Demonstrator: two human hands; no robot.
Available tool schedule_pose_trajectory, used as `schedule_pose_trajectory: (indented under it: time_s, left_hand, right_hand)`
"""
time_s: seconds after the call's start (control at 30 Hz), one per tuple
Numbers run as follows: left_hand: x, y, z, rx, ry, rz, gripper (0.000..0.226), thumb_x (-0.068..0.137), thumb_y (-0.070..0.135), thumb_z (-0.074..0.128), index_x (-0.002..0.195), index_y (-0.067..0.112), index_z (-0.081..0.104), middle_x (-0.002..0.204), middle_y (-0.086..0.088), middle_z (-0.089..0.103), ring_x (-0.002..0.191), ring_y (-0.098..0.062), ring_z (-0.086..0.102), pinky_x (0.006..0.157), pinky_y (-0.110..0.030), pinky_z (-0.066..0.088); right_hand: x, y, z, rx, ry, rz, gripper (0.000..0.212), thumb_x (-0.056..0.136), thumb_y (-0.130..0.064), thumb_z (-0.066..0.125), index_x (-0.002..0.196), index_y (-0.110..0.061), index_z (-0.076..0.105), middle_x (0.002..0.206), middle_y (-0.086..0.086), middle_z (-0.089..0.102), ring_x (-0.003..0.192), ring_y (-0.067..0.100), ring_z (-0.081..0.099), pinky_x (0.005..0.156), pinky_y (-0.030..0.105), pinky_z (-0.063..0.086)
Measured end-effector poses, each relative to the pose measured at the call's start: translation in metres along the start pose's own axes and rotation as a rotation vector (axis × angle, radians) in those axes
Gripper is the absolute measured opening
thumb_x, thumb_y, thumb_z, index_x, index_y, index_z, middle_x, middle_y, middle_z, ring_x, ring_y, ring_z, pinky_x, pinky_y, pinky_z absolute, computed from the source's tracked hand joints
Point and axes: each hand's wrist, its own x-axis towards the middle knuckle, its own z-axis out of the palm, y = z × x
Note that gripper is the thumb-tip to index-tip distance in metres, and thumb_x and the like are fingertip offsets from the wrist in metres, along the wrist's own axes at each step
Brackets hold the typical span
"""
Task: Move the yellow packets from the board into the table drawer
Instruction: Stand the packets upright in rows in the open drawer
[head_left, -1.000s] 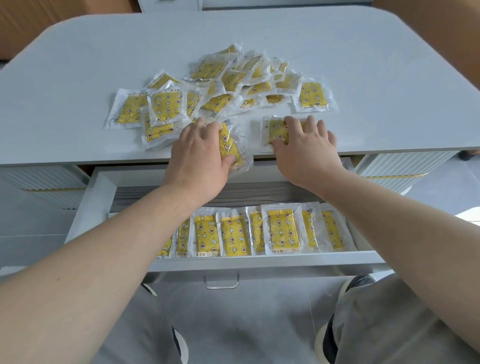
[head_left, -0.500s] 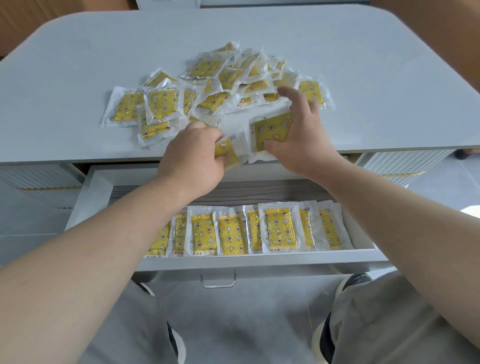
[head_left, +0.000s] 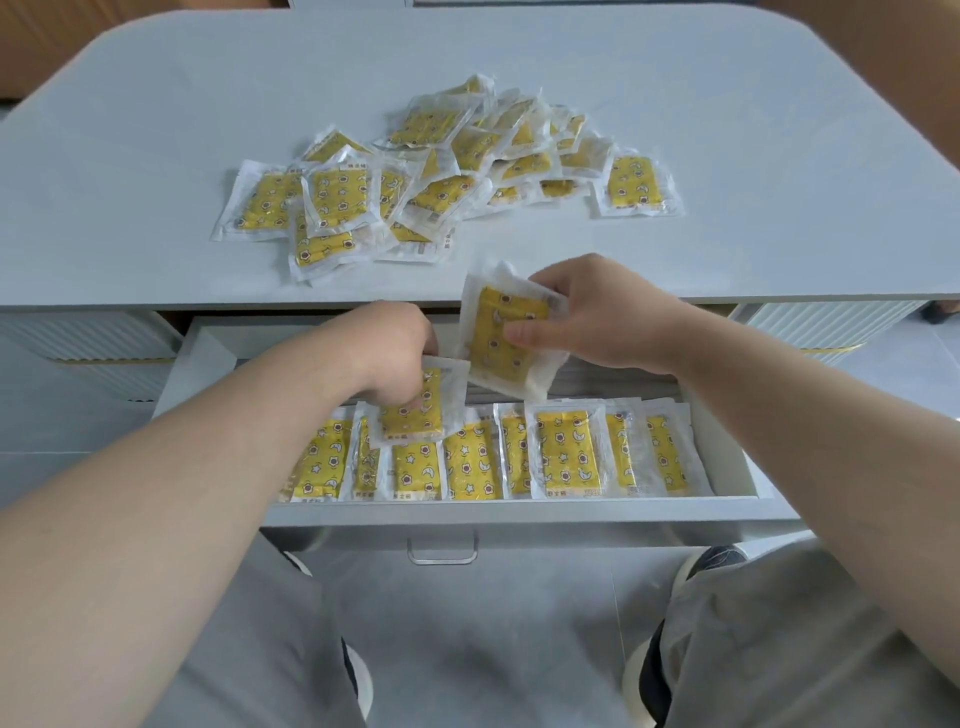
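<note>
I read the left hand (head_left: 384, 358) as lowered into the open drawer (head_left: 519, 512), its fingers curled round one yellow packet (head_left: 415, 410), which it holds printed face up just above the row of packets (head_left: 563, 452) lying along the drawer's front wall. The right hand (head_left: 597, 317) grips a second packet (head_left: 506, 332) over the rear of the drawer, just below the desk's front edge, with the thumb on the printed face and the fingers (head_left: 550, 283) over the upper margin. This packet hangs roughly upright, which I judge keeps it clear of the left hand working below. The stored row is laid overlapped, long edges side by side, presumably to fit more per row. The pile (head_left: 447, 171) lies loose and overlapping toward the middle of the desk (head_left: 727, 130), well apart from both hands. Step in hand, by my judgement: seat the left packet on the row, then the right. The film wrap looks slippery, so a pinch at the sealed margin should hold best.
</note>
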Motion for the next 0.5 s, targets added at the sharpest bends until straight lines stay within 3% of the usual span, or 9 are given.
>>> schedule_pose_trajectory:
  time_s: [0.13,0.2,0.27,0.33,0.4,0.5]
  left_hand:
    - [0.001,0.000,0.000,0.054,-0.050,-0.021,0.032,0.090,0.022,0.075,0.120,0.015,0.067,0.087,0.001,0.060,0.079,-0.020,0.058,0.057,-0.027,0.044]
    - [0.000,0.000,0.000,0.050,-0.083,-0.027,0.036,0.089,0.022,0.077,0.123,0.017,0.066,0.089,0.001,0.062,0.084,-0.021,0.061,0.061,-0.027,0.044]
    - [0.000,0.000,0.001,0.029,-0.096,-0.020,0.043,0.089,0.022,0.077,0.129,0.017,0.063,0.097,0.000,0.063,0.092,-0.022,0.062,0.067,-0.027,0.045]
    - [0.002,-0.001,0.002,-0.007,-0.087,-0.012,0.045,0.089,0.021,0.077,0.131,0.016,0.062,0.099,0.000,0.064,0.092,-0.022,0.061,0.064,-0.027,0.044]
    - [0.004,-0.002,0.003,-0.048,-0.084,-0.003,0.050,0.089,0.020,0.077,0.136,0.017,0.059,0.104,-0.001,0.064,0.093,-0.023,0.059,0.066,-0.028,0.043]
    - [0.007,-0.004,0.006,-0.112,-0.093,0.017,0.051,0.088,0.019,0.078,0.135,0.018,0.059,0.109,-0.001,0.065,0.098,-0.024,0.060,0.077,-0.031,0.044]
  right_hand:
    - [0.001,0.014,0.015,-0.251,-0.181,0.077,0.021,0.085,-0.030,0.079,0.094,-0.019,0.065,0.082,-0.009,0.065,0.075,0.014,0.062,0.059,0.025,0.045]
    - [0.003,0.025,0.028,-0.254,-0.220,0.124,0.028,0.084,-0.029,0.080,0.102,-0.017,0.062,0.080,-0.015,0.054,0.083,0.016,0.057,0.058,0.023,0.038]
    - [0.005,0.035,0.039,-0.274,-0.245,0.135,0.048,0.085,-0.031,0.080,0.123,-0.011,0.060,0.081,-0.017,0.044,0.090,0.016,0.049,0.060,0.021,0.034]
    - [0.007,0.041,0.049,-0.280,-0.266,0.145,0.041,0.085,-0.032,0.079,0.119,-0.019,0.059,0.079,-0.017,0.040,0.090,0.017,0.046,0.059,0.021,0.031]
    - [0.007,0.042,0.058,-0.296,-0.299,0.152,0.029,0.086,-0.032,0.078,0.100,-0.026,0.053,0.079,-0.016,0.045,0.087,0.018,0.050,0.057,0.022,0.033]
    - [0.004,0.045,0.071,-0.405,-0.349,0.125,0.040,0.089,-0.035,0.075,0.119,-0.017,0.058,0.101,-0.006,0.058,0.087,0.019,0.053,0.070,0.027,0.041]
